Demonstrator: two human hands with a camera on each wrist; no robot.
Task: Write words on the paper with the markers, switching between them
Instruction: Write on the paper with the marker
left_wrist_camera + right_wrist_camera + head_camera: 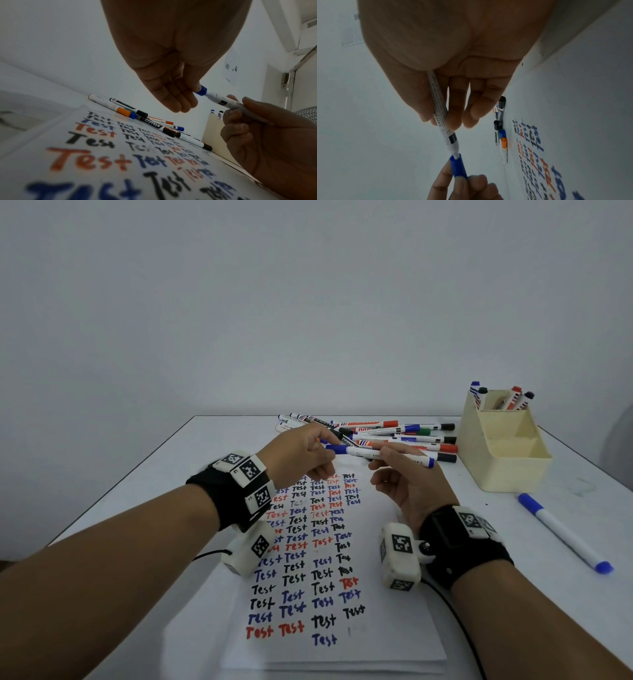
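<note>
A white marker (380, 455) with blue ends is held level above the far end of the paper (387, 642). My right hand (399, 470) grips its barrel (439, 108) between thumb and fingers. My left hand (308, 457) pinches its blue cap (337, 449) (201, 91) (458, 167). In the right wrist view the cap sits partly off the marker's white neck. The paper is covered with rows of "Test" in black, blue and red.
A pile of markers (383, 433) lies at the table's far edge. A cream holder (503, 453) with several upright markers stands at the right. A loose blue marker (565, 532) lies on the table at the right. Wrist camera cables trail near the paper.
</note>
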